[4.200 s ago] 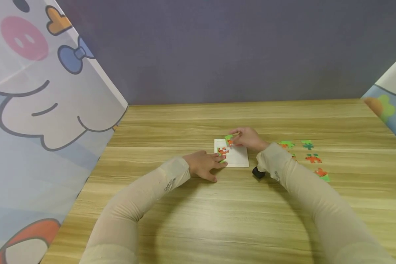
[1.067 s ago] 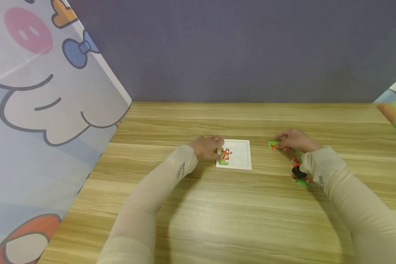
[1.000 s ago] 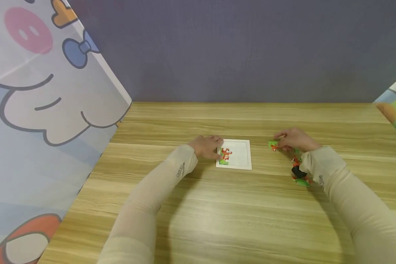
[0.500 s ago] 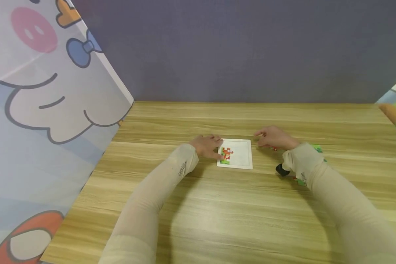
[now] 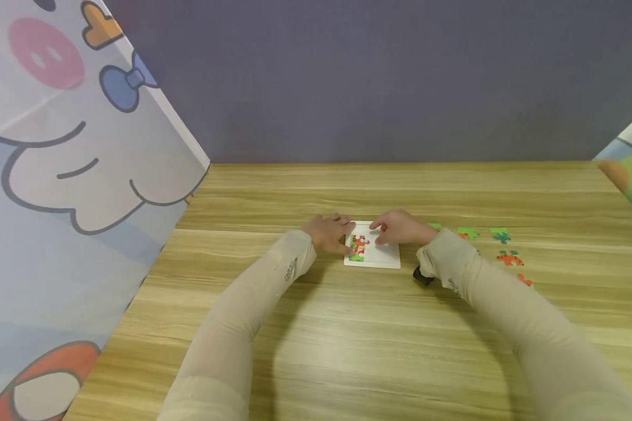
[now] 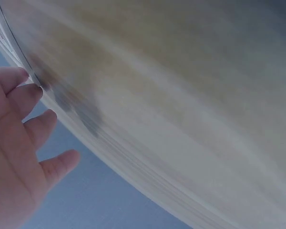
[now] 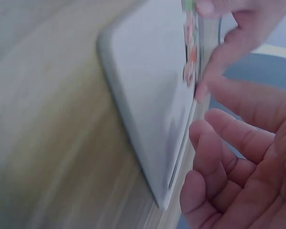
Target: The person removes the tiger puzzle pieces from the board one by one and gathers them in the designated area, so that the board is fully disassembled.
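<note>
A white puzzle tray [image 5: 387, 257] lies on the table, with orange and green jigsaw pieces [image 5: 360, 242] set along its left side. My left hand [image 5: 326, 234] rests on the tray's left edge, its fingers spread. Over the tray's right part hovers my right hand [image 5: 397, 227], thumb and index finger apart. In the right wrist view its other fingers are loosely curled, and nothing is seen between them. That view also shows the tray [image 7: 143, 67] and the jigsaw pieces [image 7: 190, 62] side-on. The left wrist view shows the left hand [image 6: 14, 143] with bare tabletop beside it.
Several loose jigsaw pieces [image 5: 509, 258] lie to the right of the tray, some partly hidden by the right sleeve [image 5: 453, 263]. A black object [image 5: 423, 276] sits at the right wrist. A dark grey panel [image 5: 379, 82] stands behind the wooden table [image 5: 337, 327].
My right hand held a jigsaw piece over the tray, then went right to the loose pieces. It has come back left over the tray without one. My left hand shifted up the tray's left edge.
</note>
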`<state>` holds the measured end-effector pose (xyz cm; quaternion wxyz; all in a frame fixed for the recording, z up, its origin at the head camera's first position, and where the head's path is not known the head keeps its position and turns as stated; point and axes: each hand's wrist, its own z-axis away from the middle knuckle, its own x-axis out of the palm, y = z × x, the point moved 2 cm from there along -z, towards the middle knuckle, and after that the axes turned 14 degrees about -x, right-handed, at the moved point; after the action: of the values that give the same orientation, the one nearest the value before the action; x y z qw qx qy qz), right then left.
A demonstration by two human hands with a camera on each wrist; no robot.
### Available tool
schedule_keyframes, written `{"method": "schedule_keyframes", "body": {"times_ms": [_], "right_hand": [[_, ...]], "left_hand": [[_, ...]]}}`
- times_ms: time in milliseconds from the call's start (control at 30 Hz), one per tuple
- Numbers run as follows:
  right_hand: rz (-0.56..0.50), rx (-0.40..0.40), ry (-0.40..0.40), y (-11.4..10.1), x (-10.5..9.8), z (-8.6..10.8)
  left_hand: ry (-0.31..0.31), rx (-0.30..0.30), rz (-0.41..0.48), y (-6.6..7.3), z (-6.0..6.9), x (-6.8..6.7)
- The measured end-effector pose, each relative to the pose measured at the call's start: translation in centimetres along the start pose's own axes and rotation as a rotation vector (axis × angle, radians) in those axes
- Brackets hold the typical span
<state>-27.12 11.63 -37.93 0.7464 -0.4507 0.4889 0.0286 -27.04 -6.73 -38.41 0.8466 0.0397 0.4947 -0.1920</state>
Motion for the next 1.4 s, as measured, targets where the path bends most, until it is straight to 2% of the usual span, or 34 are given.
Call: {"method": "schedule_keyframes", "body": {"times_ms": [367,600,733,1000,1133,1267,1400], "right_hand": [[0.098,0.000,-0.073,-1.4,2.0,-1.9],[0.077,-0.005,-0.067,-1.8,2.5,-2.0],[0.081,-0.003,-0.057,-1.9,2.3,-2.0],[-0.016,0.008,0.009,-1.3,1.9,-1.9],[-0.084,0.009,0.026,-1.3,1.9,-1.9],[-0.149,0.020,0.034,-1.6,1.8,-1.6],[-0.157,0.009,0.059,-1.8,1.6,-1.4]], "left_hand": [[-0.009,-0.007,0.006,0.1,0.2,0.3],[0.031,0.012,-0.017,0.1,0.3,0.3],[0.034,0.008,-0.036,0.3,0.4,0.1],[0.003,0.004,-0.073,0.6,0.5,0.0],[-0.005,-0.001,-0.063,0.6,0.6,0.0],[0.004,-0.001,-0.069,0.5,0.6,0.0],[0.013,0.001,-0.084,0.5,0.6,0.0]]}}
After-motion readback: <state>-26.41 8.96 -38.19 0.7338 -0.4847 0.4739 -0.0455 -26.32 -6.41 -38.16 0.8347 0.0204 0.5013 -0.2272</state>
